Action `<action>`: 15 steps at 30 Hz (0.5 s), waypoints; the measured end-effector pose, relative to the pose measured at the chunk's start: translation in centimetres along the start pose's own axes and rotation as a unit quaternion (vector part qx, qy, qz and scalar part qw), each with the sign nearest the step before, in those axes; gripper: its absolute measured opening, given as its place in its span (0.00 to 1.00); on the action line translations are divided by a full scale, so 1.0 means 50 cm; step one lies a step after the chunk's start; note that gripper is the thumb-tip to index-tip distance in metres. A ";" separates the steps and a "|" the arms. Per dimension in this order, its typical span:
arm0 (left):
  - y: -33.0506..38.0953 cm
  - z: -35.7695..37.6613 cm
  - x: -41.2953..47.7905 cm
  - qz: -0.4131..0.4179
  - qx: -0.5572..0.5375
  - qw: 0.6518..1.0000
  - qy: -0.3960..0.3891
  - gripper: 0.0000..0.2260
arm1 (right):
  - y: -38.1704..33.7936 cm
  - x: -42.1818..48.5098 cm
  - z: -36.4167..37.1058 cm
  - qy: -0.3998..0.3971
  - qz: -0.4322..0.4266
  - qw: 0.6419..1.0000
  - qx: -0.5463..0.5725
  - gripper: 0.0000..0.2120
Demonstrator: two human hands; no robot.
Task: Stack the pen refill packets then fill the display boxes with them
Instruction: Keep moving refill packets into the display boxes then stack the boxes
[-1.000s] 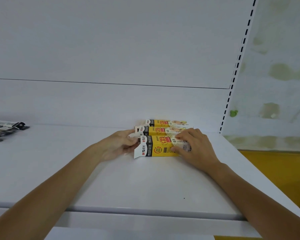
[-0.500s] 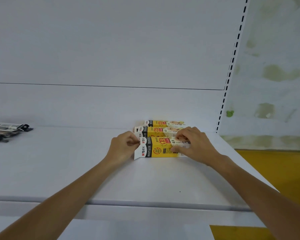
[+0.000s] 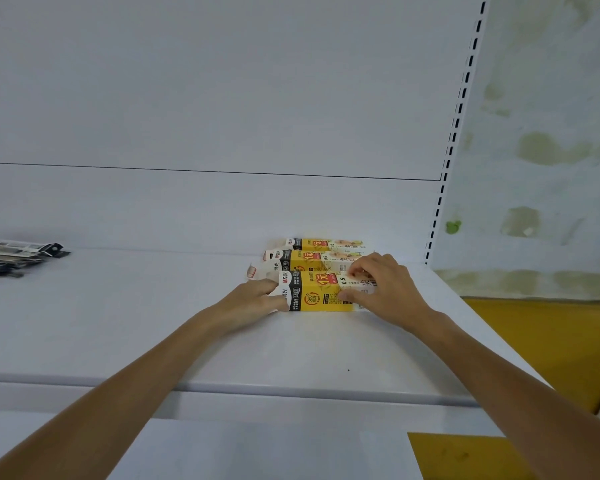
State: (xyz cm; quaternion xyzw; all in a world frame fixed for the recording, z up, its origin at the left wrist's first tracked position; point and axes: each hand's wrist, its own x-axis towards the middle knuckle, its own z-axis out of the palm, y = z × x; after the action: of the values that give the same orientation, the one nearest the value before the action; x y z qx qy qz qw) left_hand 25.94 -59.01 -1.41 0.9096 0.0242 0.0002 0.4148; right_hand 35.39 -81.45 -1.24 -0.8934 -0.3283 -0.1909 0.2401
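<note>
Left hand [image 3: 257,299] pinches the white end flap of the nearest display box [image 3: 321,292]; right hand [image 3: 385,289] grips its other end. The left has slid lower on the flap, apparently aligning it with two boxes [image 3: 312,259] behind; refill packets [image 3: 18,256] lie unloaded far left.

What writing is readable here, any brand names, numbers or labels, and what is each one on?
"M&G", "晨光", "360°", "1元", "0.5": front display box.
"晨光", "1元", "0.5": middle display box.
"1元": back display box.
Fine print on the boxes and the pen refill packets at left: too blurred to read.
</note>
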 end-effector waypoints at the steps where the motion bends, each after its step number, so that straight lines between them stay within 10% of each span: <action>1: 0.001 0.000 0.002 -0.014 0.000 1.000 -0.001 0.09 | -0.001 -0.001 -0.002 -0.005 0.001 1.000 -0.006 0.20; 3: 0.005 -0.004 0.003 -0.022 0.024 0.999 0.017 0.04 | -0.004 0.002 -0.006 -0.022 0.010 0.999 -0.027 0.20; 8: -0.014 -0.036 -0.048 0.044 0.164 0.974 0.152 0.33 | -0.039 0.020 0.000 -0.034 0.012 0.993 -0.116 0.23; 15: -0.149 -0.151 -0.272 -0.098 0.270 0.895 0.340 0.20 | -0.267 0.080 0.101 -0.035 -0.165 0.985 0.027 0.26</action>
State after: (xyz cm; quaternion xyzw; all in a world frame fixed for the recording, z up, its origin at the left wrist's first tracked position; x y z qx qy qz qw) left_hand 11.89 -49.04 -1.84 0.9239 0.2524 0.2623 0.1176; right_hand 30.11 -67.77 0.71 -0.8264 -0.4841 -0.1880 0.2175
